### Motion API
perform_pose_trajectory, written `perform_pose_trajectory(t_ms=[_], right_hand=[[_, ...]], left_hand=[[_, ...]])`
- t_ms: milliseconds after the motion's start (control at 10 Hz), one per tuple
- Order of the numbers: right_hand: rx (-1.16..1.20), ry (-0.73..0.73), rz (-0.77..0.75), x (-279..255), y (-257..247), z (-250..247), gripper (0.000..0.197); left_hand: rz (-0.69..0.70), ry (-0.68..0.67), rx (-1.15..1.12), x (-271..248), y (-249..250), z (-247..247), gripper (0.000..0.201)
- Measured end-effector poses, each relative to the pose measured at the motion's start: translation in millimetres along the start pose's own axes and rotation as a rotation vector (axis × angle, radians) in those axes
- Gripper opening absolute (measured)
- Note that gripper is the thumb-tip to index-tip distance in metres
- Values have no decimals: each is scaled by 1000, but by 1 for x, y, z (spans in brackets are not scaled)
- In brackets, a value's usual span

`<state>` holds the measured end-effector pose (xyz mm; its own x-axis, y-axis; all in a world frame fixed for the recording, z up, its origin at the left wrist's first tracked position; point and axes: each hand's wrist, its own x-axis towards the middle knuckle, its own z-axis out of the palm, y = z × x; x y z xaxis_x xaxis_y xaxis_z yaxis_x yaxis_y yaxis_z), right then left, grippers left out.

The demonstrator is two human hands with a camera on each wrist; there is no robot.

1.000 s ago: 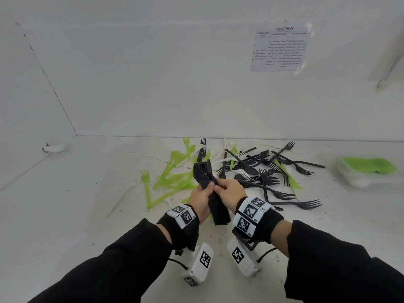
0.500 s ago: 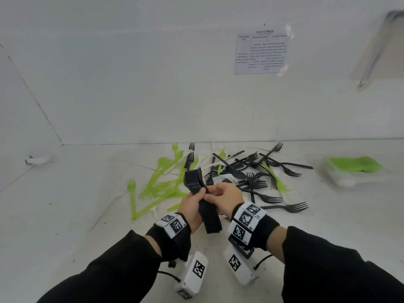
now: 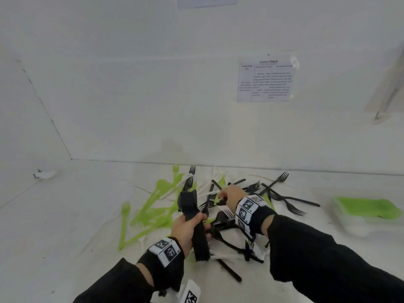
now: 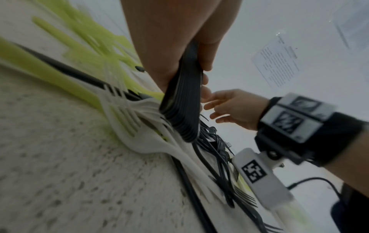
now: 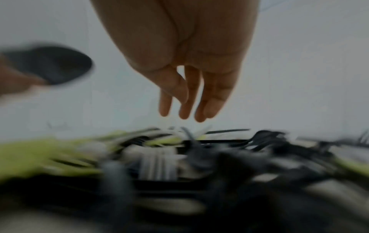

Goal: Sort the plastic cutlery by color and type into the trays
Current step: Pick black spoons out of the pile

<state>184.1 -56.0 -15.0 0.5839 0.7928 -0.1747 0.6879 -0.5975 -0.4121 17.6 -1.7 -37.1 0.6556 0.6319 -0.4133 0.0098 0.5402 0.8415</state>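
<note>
Head view: the left hand [image 3: 189, 229] is raised above the table [image 3: 65, 215], fingers wrapped round the handles of a stack of black forks [image 3: 192, 217], which stands nearly upright with tines uppermost. The right hand [image 3: 232, 196] reaches forward over the loose cutlery pile [image 3: 236, 206], wrist bent down; its fingers are hidden behind the back of the hand. Green cutlery [image 3: 153, 206] lies left of the stack, loose black forks [image 3: 284, 197] to the right. A tray [image 3: 358, 224] holding green pieces sits at the far right, well apart from both hands.

Left wrist view: the left hand [image 4: 171, 39] grips the stack of black forks [image 4: 183, 100], thumb curled over its edge. The stack's lower end hangs just above white forks [image 4: 139, 126]. The right hand [image 4: 233, 107] shows beyond, fingers relaxed and slightly parted, holding nothing.

Right wrist view: heavily blurred. The right hand [image 5: 187, 55] hangs palm down, its fingers [image 5: 211, 100] straight, close together and empty, above the cutlery pile [image 5: 179, 165] without touching it.
</note>
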Motion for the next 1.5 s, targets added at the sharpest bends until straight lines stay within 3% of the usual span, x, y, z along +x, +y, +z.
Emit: perform_pose_trajectory(t_ms=[100, 300, 400, 500, 600, 700, 800, 900, 1100, 1400, 1500], right_hand=[[-206, -120, -37, 29, 19, -6, 36], [-327, -199, -82, 44, 33, 3, 32], [-439, -206, -139, 41, 37, -4, 31], [-644, -60, -246, 29, 45, -19, 30], [-573, 65, -196, 23, 47, -29, 31], [-298, 102, -215, 18, 39, -21, 27], [-308, -117, -285, 9, 25, -1, 17], [-350, -254, -301, 9, 18, 13, 43], [-213, -194, -356, 10, 20, 12, 23], [-232, -229, -415, 5, 9, 23, 41], [-216, -181, -348, 8, 8, 23, 39]], left_hand=[[2, 43, -22, 5, 3, 0, 6], [18, 135, -49, 11, 3, -13, 4], [15, 158, -65, 8, 1, -21, 5], [12, 170, -74, 4, -1, -25, 6], [12, 175, -66, 1, -2, -27, 5], [18, 177, -66, -2, -3, -27, 5], [19, 178, -62, -4, -2, -25, 4], [19, 169, -69, -6, 0, -24, 4], [26, 173, -70, -10, 4, -31, 6], [19, 178, -74, -12, -2, -35, 7], [21, 172, -68, -13, -4, -34, 8]])
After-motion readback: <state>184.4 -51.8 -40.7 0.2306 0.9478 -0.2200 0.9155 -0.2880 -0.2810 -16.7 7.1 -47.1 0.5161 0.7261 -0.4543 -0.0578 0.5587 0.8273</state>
